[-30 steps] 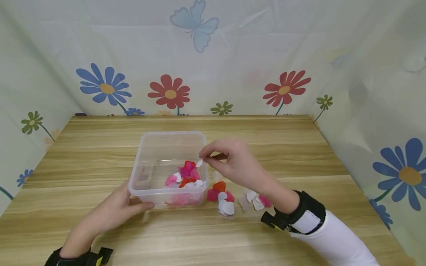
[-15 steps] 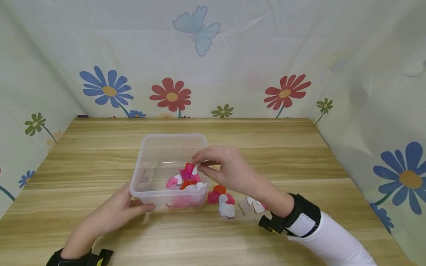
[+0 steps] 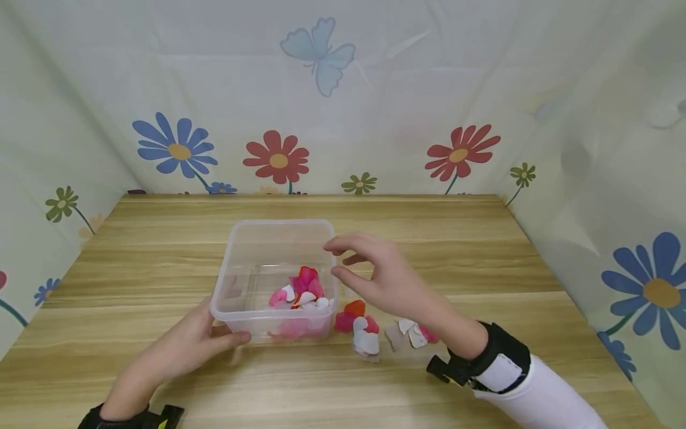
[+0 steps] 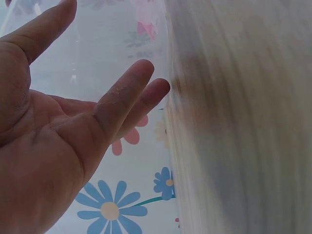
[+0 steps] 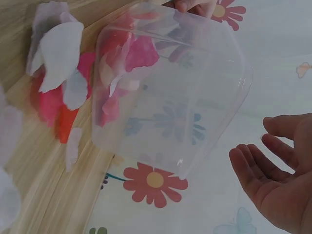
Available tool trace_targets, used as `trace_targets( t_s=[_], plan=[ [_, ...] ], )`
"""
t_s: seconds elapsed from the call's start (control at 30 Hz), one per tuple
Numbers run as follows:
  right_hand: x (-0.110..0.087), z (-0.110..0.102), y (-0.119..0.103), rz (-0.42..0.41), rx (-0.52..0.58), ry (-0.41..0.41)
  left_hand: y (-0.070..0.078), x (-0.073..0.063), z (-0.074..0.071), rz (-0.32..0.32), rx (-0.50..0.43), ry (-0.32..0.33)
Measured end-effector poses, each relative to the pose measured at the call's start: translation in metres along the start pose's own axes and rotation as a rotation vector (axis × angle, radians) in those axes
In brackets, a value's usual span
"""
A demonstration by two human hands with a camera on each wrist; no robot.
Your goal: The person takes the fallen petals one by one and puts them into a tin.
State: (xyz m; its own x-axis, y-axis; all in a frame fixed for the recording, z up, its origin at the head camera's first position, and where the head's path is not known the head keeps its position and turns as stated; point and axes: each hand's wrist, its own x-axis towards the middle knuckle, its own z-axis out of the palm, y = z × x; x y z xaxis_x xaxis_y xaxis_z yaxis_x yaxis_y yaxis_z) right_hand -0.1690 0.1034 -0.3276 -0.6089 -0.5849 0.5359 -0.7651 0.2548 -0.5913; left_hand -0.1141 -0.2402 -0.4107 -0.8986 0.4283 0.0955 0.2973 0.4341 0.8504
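Note:
A clear plastic box (image 3: 278, 243) stands on the table with pink, red and white petals (image 3: 300, 295) inside it. My left hand (image 3: 182, 342) rests against its near left corner, the thumb along the front. In the left wrist view, the fingers (image 4: 124, 95) of that hand extend beside the box wall. At the right rim my right hand (image 3: 383, 274) hovers with thumb and fingers spread apart and nothing between them. A pile of white, pink and orange petals (image 3: 366, 342) lies on the table just right of the box.
A second group of white and pink petals (image 3: 417, 336) lies further right, beneath the right forearm. Behind the wooden table (image 3: 429, 229) hangs a white cloth (image 3: 396, 119) printed with flowers and a butterfly.
My right hand reached over the box, let go of a white petal that now lies among the others inside, then drew back right with fingers parted. The left hand stayed at the box.

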Motion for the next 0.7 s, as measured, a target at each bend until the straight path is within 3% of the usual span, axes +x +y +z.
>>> trace_targets(
  t_s=[0.2,0.37,0.53,0.7],
  plan=[
    [-0.011,-0.010,0.008,0.055,-0.086,0.047,-0.002,0.001,0.000,-0.001,0.030,0.006],
    [-0.018,-0.018,0.012,0.132,-0.129,0.027,-0.002,-0.001,0.000,0.006,0.024,0.005],
    [-0.025,-0.025,0.015,0.233,-0.207,-0.064,-0.003,0.001,-0.001,0.002,0.038,0.009],
    [-0.034,-0.031,0.021,0.340,-0.282,-0.243,-0.005,0.001,0.000,0.010,0.013,0.003]
  ],
)
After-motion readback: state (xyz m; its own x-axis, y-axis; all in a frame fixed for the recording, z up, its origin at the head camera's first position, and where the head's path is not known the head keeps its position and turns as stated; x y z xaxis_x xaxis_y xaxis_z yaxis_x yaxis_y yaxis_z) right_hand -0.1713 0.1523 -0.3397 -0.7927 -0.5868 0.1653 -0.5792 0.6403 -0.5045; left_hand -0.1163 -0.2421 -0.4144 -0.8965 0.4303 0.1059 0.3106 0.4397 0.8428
